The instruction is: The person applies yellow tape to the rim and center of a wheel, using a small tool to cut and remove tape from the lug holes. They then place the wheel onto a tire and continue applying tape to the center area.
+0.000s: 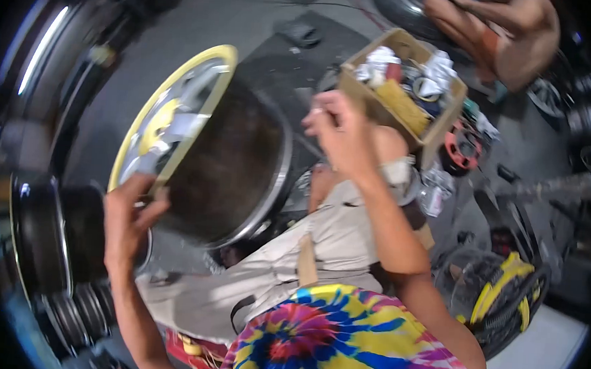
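Note:
A car wheel rim (pixel 242 168) without a tyre stands tilted in front of my legs. Its dark barrel faces me, and its spoked face has a yellow outer lip (pixel 153 94) and yellow around the hub. My left hand (pixel 135 208) is closed at the near edge of that face, thumb and fingers at the rim. Raised to the right of the barrel, apart from it, is my right hand (pixel 339 126). Its fingers are curled together, and motion blur hides what they hold, if anything.
A cardboard box (pixel 441 119) with rags, a yellow block and tape rolls stands ahead right. More rims (pixel 39 230) are at the left. A red spool (pixel 461 146) and a yellow-black machine (pixel 505 289) lie right. Another person (pixel 514 42) crouches beside a wheel at the back.

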`<state>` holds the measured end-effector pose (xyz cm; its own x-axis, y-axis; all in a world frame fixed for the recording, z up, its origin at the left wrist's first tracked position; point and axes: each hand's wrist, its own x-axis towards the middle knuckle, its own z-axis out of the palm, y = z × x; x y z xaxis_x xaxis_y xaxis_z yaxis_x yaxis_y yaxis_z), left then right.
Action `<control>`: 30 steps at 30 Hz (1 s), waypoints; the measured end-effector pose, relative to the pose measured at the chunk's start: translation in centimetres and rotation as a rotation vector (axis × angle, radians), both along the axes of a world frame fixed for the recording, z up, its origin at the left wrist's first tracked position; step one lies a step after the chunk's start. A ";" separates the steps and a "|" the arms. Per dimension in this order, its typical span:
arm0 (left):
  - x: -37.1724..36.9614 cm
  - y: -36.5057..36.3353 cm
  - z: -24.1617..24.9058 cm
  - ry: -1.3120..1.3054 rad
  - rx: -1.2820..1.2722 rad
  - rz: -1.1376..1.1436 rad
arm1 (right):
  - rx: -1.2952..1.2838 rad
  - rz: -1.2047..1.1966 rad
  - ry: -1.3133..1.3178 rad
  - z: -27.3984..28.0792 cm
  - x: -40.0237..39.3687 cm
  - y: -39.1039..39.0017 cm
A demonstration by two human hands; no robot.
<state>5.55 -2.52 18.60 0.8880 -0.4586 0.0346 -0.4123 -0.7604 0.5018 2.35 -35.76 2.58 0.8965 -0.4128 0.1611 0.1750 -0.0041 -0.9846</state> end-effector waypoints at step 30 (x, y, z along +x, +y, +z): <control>15.8 8.0 -3.1 -0.574 0.179 0.593 | -0.037 -0.580 0.112 -7.8 -4.5 -11.8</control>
<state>21.35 5.46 15.47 0.8502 0.0368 0.5252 -0.0737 -0.9794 0.1879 -2.14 -47.56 -5.23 0.5388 -0.8363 0.1017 0.0287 -0.1024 -0.9943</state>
